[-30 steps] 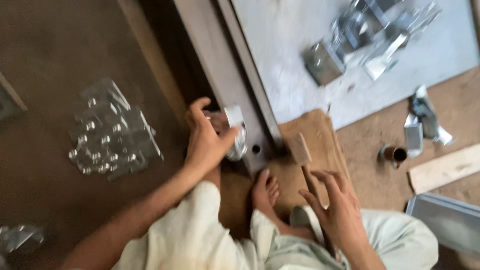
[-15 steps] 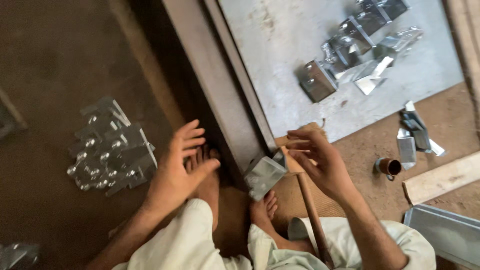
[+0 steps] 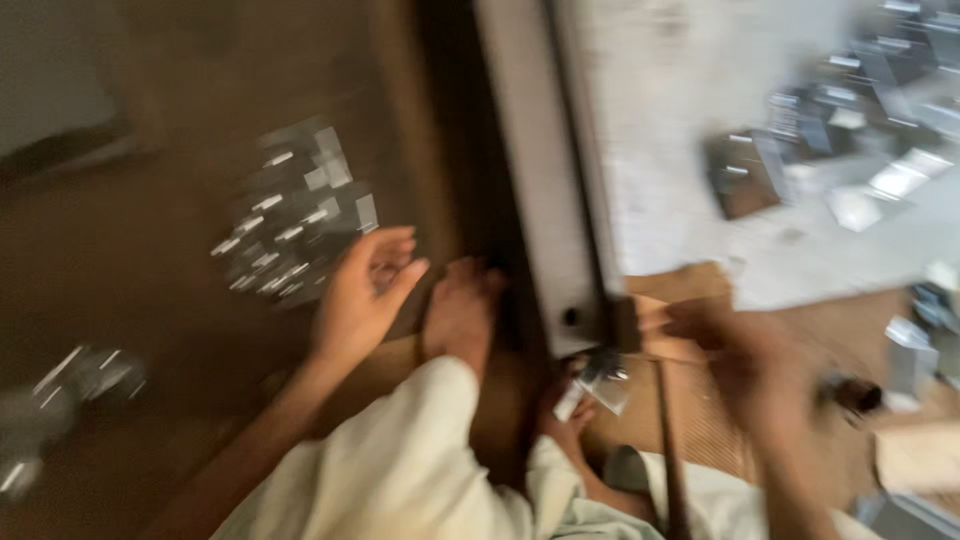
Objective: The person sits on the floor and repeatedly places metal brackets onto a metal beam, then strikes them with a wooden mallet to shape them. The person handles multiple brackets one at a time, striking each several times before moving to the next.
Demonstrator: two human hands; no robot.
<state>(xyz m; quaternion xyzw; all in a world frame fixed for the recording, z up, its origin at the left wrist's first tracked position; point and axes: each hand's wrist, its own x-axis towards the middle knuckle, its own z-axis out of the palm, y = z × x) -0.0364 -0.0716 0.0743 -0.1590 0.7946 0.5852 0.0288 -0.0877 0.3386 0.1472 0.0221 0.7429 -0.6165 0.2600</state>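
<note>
The view is heavily blurred by motion. My left hand hovers with fingers spread and nothing in it, just right of a pile of small shiny metal pieces on the brown floor. My right hand is a smear over the wooden board; its grip cannot be made out. A small folded metal piece sits at the end of the long grey metal beam, next to my foot. A thin dark handle runs down from beside my right hand.
A grey sheet to the right carries several metal brackets. More metal parts and a small dark cylinder lie at the right edge. Loose shiny pieces lie at the lower left. My other foot rests against the beam.
My left hand has shifted left toward the metal pile. My right hand has swung right and down, away from the folded metal piece, which now sits by the beam's end. The camera swung.
</note>
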